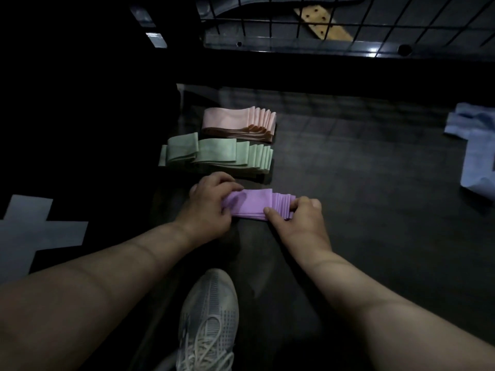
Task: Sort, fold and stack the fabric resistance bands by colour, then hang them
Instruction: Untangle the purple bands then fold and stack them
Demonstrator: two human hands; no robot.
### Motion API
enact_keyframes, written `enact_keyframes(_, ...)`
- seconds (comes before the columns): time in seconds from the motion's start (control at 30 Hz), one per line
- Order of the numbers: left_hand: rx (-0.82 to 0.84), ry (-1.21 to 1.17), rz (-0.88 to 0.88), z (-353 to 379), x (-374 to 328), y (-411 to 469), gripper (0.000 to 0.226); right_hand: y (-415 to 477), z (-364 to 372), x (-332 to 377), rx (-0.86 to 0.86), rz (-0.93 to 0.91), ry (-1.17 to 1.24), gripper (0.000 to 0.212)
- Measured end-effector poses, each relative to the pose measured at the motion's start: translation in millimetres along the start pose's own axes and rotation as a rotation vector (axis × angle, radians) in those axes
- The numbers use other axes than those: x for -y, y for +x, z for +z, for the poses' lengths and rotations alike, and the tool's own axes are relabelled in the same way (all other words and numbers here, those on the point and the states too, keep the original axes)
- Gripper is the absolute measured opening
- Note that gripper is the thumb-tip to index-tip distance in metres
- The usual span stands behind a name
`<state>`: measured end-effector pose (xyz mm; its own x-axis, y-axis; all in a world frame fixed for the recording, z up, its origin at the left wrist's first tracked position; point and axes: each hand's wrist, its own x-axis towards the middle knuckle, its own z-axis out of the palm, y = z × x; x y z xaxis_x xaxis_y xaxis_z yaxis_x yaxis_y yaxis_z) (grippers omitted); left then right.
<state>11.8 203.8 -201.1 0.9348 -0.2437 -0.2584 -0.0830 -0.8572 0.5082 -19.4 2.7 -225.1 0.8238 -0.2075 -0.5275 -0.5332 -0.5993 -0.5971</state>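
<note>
Head view: purple stack [257, 203] of folded bands lies on the dark surface [348, 183] right in front of the person, long axis running left-right across the frame, fanned edges stepping toward its right end. Left hand [211, 204] sits on the left end with fingers curled over the top layer, gripping it. Right hand [300, 218] pinches the right end, thumb on the near edge and fingers wrapped over the far side. Both hands are on the stack, one per end, so neither is nearer; any lift or squaring-up probably works along that left-right axis. Green stack [219, 156] lies just beyond, parallel, close to the left knuckles but apart from the purple. Pink stack [238, 124] is farther still, same orientation. All three make a column going away from the person. Wire grid [321, 22] at top is likely the hanging spot, well apart from the stacks. Hidden: both ends of the purple stack under the hands, and the band count. Blue fabric [474, 145] at right is cut off by the frame; can't tell if it's bands. Light is dim and the left side nearly black. Shoe [211, 317] shows at bottom.
</note>
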Motion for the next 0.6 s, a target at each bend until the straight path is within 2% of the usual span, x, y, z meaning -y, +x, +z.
enact_keyframes(0.13, 0.116, 0.232, -0.001, 1.9, 9.6, -1.5, 0.062, -0.2, 9.0, 5.0, -0.058, 0.040, -0.030, 0.066)
enact_keyframes(0.3, 0.052, 0.236, 0.132, 9.7, 8.0, -0.9, 0.046, -1.6, 12.3, 13.2, -0.083, 0.086, -0.108, 0.069)
enact_keyframes(0.37, 0.055, 0.254, 0.193, 11.4, 6.8, 0.1, 0.048, -2.0, 13.9, 14.9, -0.086, 0.100, -0.124, 0.063)
enact_keyframes(0.43, 0.068, 0.266, 0.211, 11.6, 7.1, 0.7, 0.059, -3.8, 14.1, 15.2, -0.091, 0.105, -0.104, 0.046)
enact_keyframes(0.5, 0.084, 0.270, 0.172, 10.3, 6.9, 1.1, 0.071, -6.2, 11.9, 14.4, -0.092, 0.103, -0.071, 0.030)
enact_keyframes(0.6, 0.144, 0.291, 0.092, 8.0, 9.4, 1.4, 0.080, -9.0, 8.1, 10.2, -0.100, 0.076, 0.017, 0.023)
